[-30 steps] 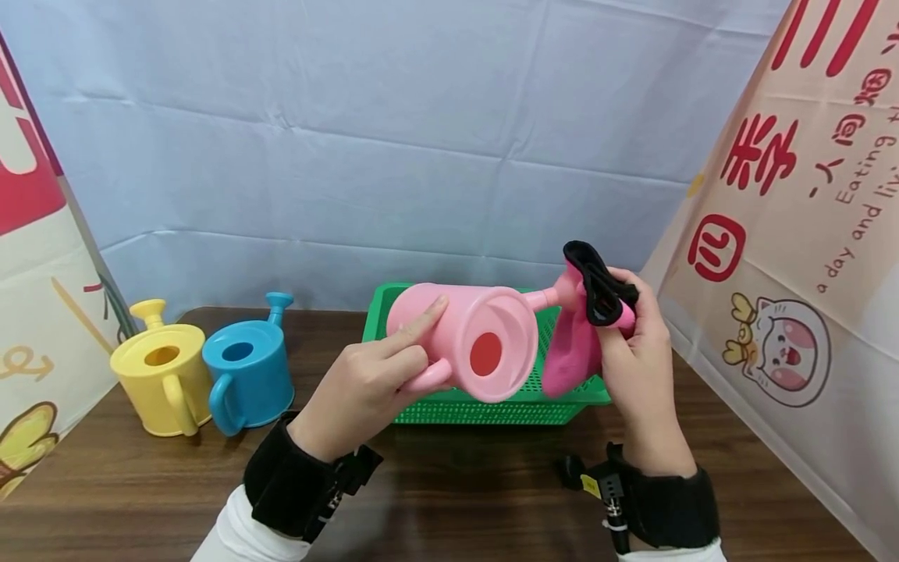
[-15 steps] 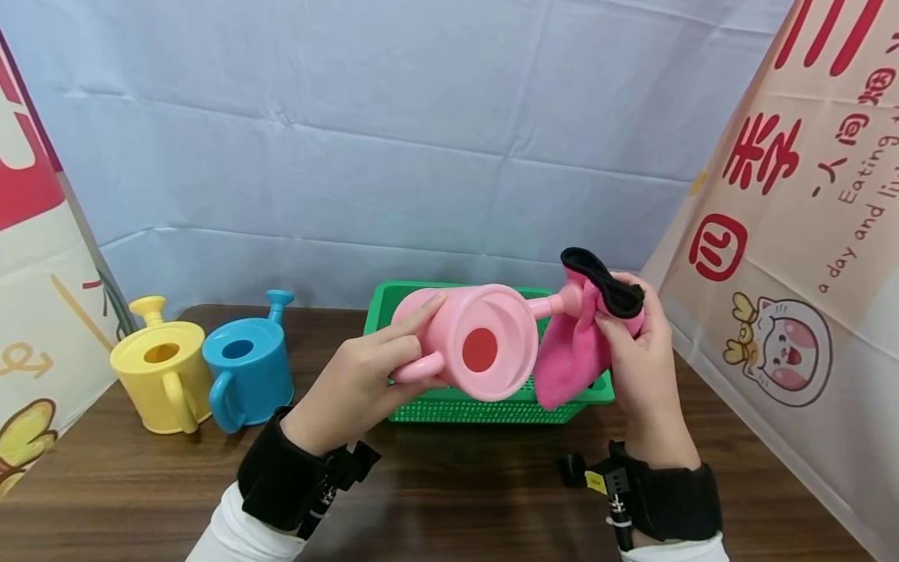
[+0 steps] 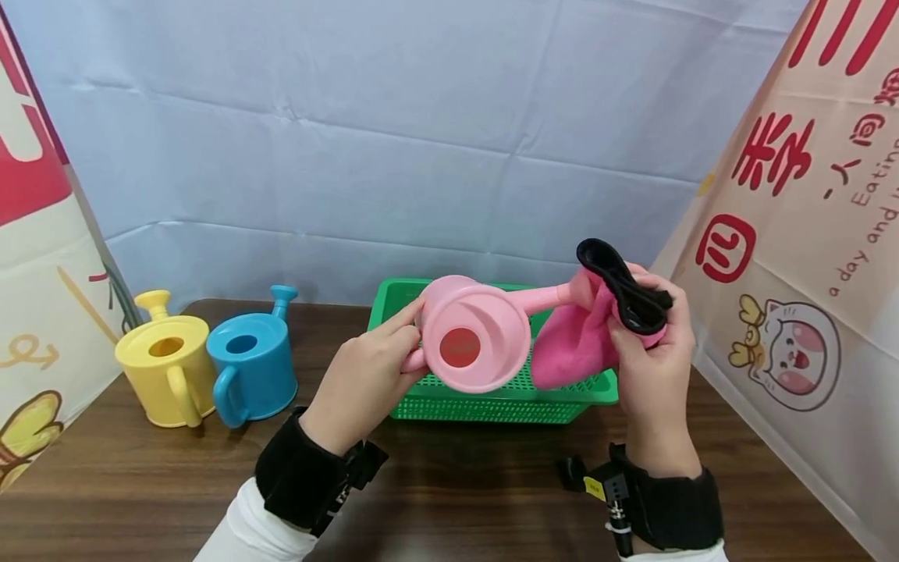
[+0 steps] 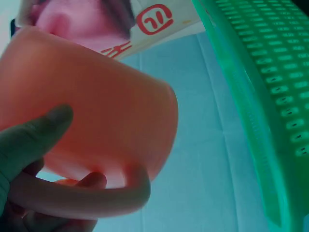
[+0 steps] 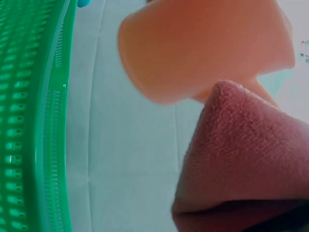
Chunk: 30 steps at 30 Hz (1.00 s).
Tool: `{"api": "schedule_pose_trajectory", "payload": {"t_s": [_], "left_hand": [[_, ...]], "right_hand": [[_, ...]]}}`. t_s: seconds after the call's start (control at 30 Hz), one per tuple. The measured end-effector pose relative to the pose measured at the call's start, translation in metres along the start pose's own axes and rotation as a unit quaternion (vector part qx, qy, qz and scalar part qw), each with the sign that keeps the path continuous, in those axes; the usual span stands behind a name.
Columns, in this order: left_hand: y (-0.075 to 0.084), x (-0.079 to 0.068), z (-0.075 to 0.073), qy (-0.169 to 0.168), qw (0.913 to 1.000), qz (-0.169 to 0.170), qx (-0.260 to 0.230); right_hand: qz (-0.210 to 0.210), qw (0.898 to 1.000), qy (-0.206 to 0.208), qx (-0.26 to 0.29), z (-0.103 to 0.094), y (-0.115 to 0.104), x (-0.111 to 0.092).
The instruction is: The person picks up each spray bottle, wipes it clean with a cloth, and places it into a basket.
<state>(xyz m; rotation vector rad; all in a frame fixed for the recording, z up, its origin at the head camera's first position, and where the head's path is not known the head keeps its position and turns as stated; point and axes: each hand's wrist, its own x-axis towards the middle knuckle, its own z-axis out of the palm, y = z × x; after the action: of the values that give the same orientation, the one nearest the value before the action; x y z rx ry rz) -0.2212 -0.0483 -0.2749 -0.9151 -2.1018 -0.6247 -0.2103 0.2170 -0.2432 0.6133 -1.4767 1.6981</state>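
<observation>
A pink toy watering can (image 3: 485,343) is tipped over the basket, its round opening facing the head camera. My left hand (image 3: 368,378) grips it by the handle; in the left wrist view the thumb lies along the can's side above the handle (image 4: 82,200). My right hand (image 3: 656,351) holds a bright pink plush cloth (image 3: 572,343) with a black band (image 3: 621,285), bunched around the end of the spout. In the right wrist view a fold of the cloth (image 5: 251,150) hangs close to the can, and the fingers are hidden.
A green perforated basket (image 3: 485,410) stands on the dark wooden table (image 3: 463,484) beneath both hands. To the left, a yellow watering can (image 3: 165,375) and a blue watering can (image 3: 253,367) stand side by side. A pale cloth backdrop and printed side curtains surround the table.
The can has turned so its opening end faces the camera more and its spout shows longer. The right hand and cloth have shifted slightly right. Both hands keep their holds.
</observation>
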Motion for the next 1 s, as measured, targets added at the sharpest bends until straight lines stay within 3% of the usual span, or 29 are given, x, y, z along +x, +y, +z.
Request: {"api": "schedule_pose_trajectory", "payload": {"t_s": [0.3, 0.47, 0.6, 0.7, 0.8, 0.9, 1.0], "left_hand": [[-0.011, 0.002, 0.008, -0.031, 0.9932, -0.048, -0.102], [-0.011, 0.003, 0.013, -0.015, 0.9857, -0.117, -0.120], [-0.013, 0.002, 0.012, 0.016, 0.9779, -0.181, -0.104], [-0.014, 0.002, 0.010, 0.034, 0.9757, -0.194, -0.097], [-0.015, 0.004, 0.007, 0.036, 0.9793, -0.162, -0.116], [-0.014, 0.005, 0.006, 0.030, 0.9859, -0.120, -0.113], [-0.011, 0.005, 0.007, 0.043, 0.9930, -0.093, -0.058]], "right_hand": [[-0.097, 0.993, 0.002, 0.066, 0.008, -0.001, 0.000], [-0.136, 0.983, 0.001, 0.122, 0.014, -0.001, -0.002], [-0.166, 0.978, -0.010, 0.126, 0.023, -0.001, -0.006], [-0.176, 0.979, -0.012, 0.099, 0.025, -0.001, -0.008], [-0.153, 0.987, 0.004, 0.057, 0.022, -0.003, -0.006], [-0.092, 0.995, 0.032, -0.034, 0.016, -0.006, -0.005], [-0.064, 0.985, 0.034, -0.155, 0.015, -0.010, -0.006]]}}
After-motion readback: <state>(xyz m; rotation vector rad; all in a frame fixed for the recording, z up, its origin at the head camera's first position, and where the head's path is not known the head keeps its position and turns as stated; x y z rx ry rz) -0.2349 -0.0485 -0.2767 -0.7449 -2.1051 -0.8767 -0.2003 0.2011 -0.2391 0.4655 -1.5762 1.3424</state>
